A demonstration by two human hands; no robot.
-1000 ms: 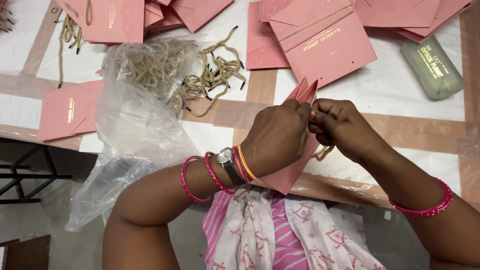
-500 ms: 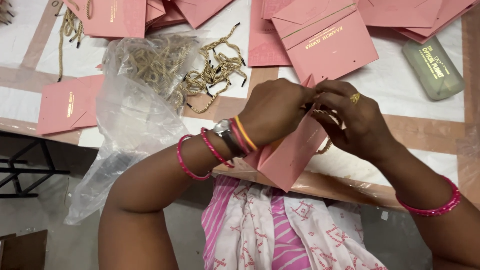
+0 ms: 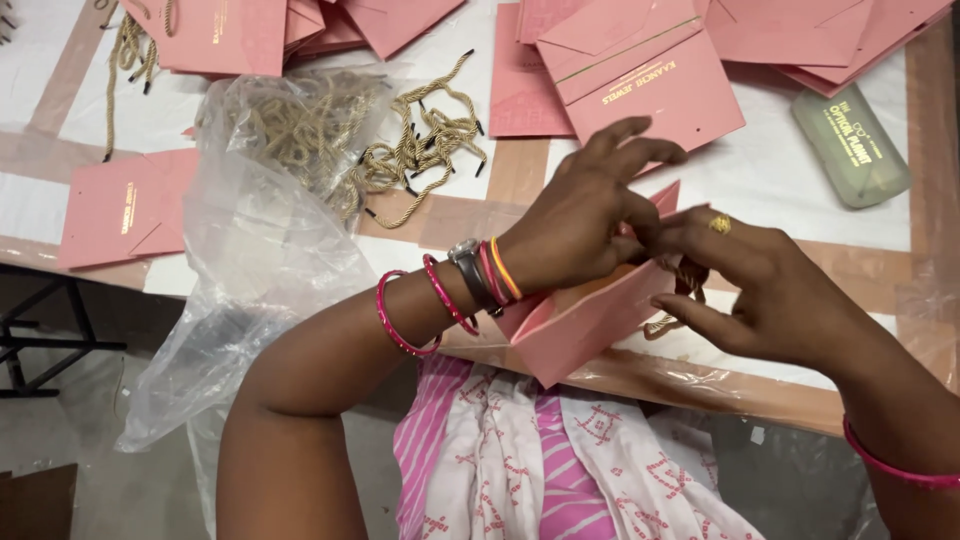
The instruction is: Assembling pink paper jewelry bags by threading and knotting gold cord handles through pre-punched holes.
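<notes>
A pink paper bag [image 3: 585, 320] stands tilted at the table's near edge, its open top between my two hands. My left hand [image 3: 585, 215] grips the bag's upper rim, with two fingers spread above it. My right hand [image 3: 745, 280] pinches a beige rope handle [image 3: 680, 290] at the bag's side; a gold ring is on one finger. Bangles and a watch circle my left wrist, one pink bangle my right.
A clear plastic bag [image 3: 250, 230] with several beige rope handles [image 3: 420, 150] spills over the table's left edge. Flat pink bags lie at the left [image 3: 125, 205] and stacked at the back [image 3: 640, 75]. A green case [image 3: 850, 145] sits at the right.
Both hands and the bag have shifted right and the bag has tilted lower. My left hand's fingers have spread open above the rim.
</notes>
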